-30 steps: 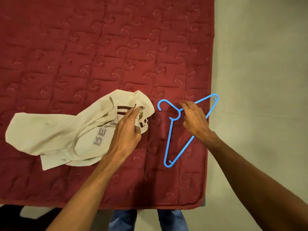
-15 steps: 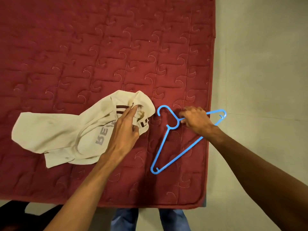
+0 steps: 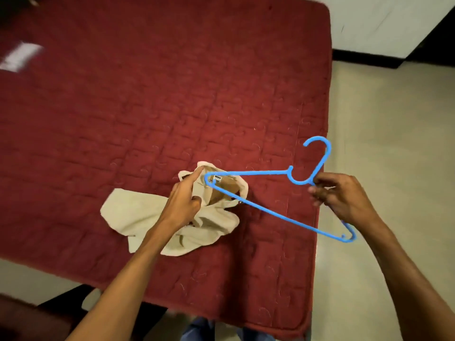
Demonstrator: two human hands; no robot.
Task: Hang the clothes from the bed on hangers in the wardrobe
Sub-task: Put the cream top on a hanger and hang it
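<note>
A cream T-shirt point(image 3: 138, 212) lies bunched on the red quilted bed point(image 3: 157, 99). My left hand point(image 3: 184, 200) grips its neck opening and holds it raised and open, with a small label showing inside. My right hand point(image 3: 344, 195) grips a blue plastic hanger point(image 3: 270, 207) near the base of its hook, lifted off the bed. The hanger's left tip sits in the open collar. Its hook points up and to the right, and its other end juts past my right wrist over the floor.
The bed's right edge point(image 3: 322, 153) borders a pale tiled floor point(image 3: 394, 134). A white wall with a dark skirting point(image 3: 364, 55) runs at the top right. A blurred white patch point(image 3: 19, 56) lies on the bed at far left. My jeans point(image 3: 209, 331) show at the bottom.
My right hand lifted the hanger off the bed, turned it and brought its tip into the collar. My left hand raised and opened the shirt's neck. The view shifted to show more of the bed.
</note>
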